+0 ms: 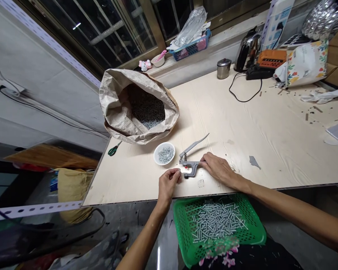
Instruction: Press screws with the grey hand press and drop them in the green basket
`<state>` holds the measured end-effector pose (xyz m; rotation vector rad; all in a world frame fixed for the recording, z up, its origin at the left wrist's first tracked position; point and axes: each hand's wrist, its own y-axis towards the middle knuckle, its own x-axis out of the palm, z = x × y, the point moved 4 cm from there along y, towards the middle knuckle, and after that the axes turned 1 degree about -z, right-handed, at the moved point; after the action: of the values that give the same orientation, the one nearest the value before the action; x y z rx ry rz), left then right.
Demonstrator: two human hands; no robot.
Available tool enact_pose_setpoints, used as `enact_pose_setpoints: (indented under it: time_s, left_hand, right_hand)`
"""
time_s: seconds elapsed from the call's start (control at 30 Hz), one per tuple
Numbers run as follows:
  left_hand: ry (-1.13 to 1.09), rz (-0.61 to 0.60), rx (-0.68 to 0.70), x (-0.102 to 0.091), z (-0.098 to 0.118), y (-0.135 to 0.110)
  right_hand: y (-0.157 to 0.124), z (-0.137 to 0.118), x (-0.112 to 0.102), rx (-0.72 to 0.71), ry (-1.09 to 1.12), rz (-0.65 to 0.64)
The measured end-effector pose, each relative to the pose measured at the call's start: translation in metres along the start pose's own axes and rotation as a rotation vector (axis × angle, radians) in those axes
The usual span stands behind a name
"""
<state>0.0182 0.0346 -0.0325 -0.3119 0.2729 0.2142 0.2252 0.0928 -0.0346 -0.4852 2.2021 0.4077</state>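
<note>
Grey snap-fastener pliers point(193, 165) rest on the pale wooden table, with a spring and a small red part near the jaw. Their upper lever is raised and slanted. My right hand point(218, 168) is closed around the lower handle, palm down. Just left of the jaw, my left hand point(168, 183) pinches thumb and forefinger together; a tiny piece may be between them, too small to name. Behind that hand stands a white bowl point(156, 157) of small shiny metal pieces. A green plastic basket point(183, 245), below the table edge, holds many thin silvery metal rods or screws.
A large open sack point(112, 101) with dark and silvery small parts stands at the back left. Green-handled scissors point(112, 150) lie near the left edge. Farther back are a metal canister point(224, 69), a kettle point(243, 48), an orange device point(271, 58) and a cable.
</note>
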Motion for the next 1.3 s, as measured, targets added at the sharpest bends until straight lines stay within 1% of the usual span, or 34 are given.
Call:
enact_pose_setpoints:
  time_s: [0.1,0.2,0.33,0.5,0.73,0.8,0.93,1.03,1.2,1.3]
  left_hand:
    - [-0.094,0.057,0.004,0.006,-0.001,-0.003]
    - [-0.094,0.097,-0.005,0.011,-0.003,-0.004]
    - [-0.028,0.074,-0.01,0.016,-0.003,-0.003]
    - [0.054,0.077,-0.01,0.016,-0.002,-0.001]
    - [0.089,0.04,-0.028,0.016,-0.002,0.003]
    - [0.092,0.006,-0.071,0.016,-0.002,0.005]
    - [0.035,-0.095,-0.212,0.018,-0.002,0.007]
    - [0.04,-0.124,-0.31,0.018,-0.001,0.008]
    - [0.094,-0.179,-0.494,0.019,0.004,0.009]
    - [0.122,-0.21,-0.534,0.019,0.008,0.009]
  right_hand:
    - [-0.006,-0.005,-0.001,-0.04,-0.102,0.062]
    - [-0.008,-0.009,-0.001,-0.073,-0.162,0.091]
    - [-0.008,-0.01,-0.001,-0.101,-0.181,0.117]
    - [-0.008,-0.008,0.0,-0.109,-0.187,0.137]
    - [-0.008,-0.007,0.002,-0.11,-0.198,0.134]
    - [-0.008,-0.006,0.002,-0.109,-0.196,0.121]
    - [-0.007,-0.004,0.006,-0.096,-0.187,0.089]
    - [-0.006,-0.003,0.009,-0.098,-0.215,0.071]
    - [-0.008,-0.006,0.007,-0.145,-0.317,-0.013]
    - [-0.005,-0.003,-0.001,-0.215,-0.31,-0.048]
